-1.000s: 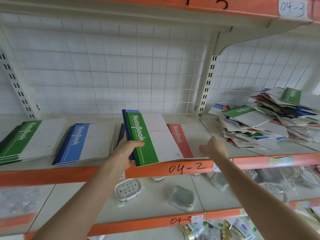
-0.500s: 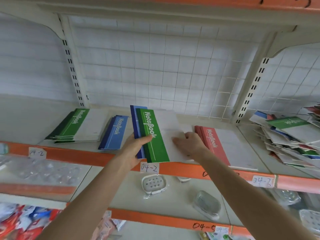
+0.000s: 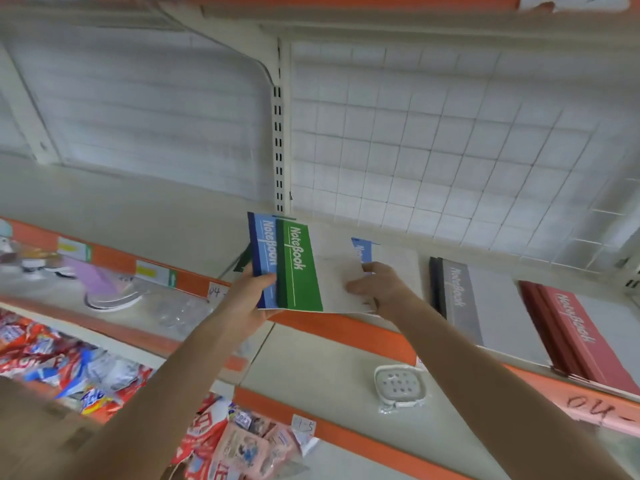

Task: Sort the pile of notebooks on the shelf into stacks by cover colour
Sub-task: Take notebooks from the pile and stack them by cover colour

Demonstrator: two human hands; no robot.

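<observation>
The view has swung left since a second ago: the mixed pile at the right end of the shelf (image 3: 346, 329) is out of sight, and a grey stack (image 3: 460, 292) now shows between the held books and the red stack (image 3: 575, 323). The right hand (image 3: 379, 289), which a second ago was at the shelf's front edge by the red books, has been on the held books since half a second ago. The blue notebook (image 3: 265, 251) shows more from under the green notebook (image 3: 298, 268) than before.

Both arms reach up and forward from the near edge of the view, forearms bare. The left hand (image 3: 247, 299) grasps the two books at their near left corner, thumb across the blue cover and fingers hidden beneath. The books are held together and fanned just above the front of the shelf, green on top.

The right hand sits on the white right part of the green notebook's cover, thumb lying flat and fingers curled at the far side. I cannot tell whether it pinches the cover or only presses on it.

Behind that hand lies a blue stack (image 3: 362, 247); a dark green stack (image 3: 244, 261) peeks out just left of the held books.
</observation>
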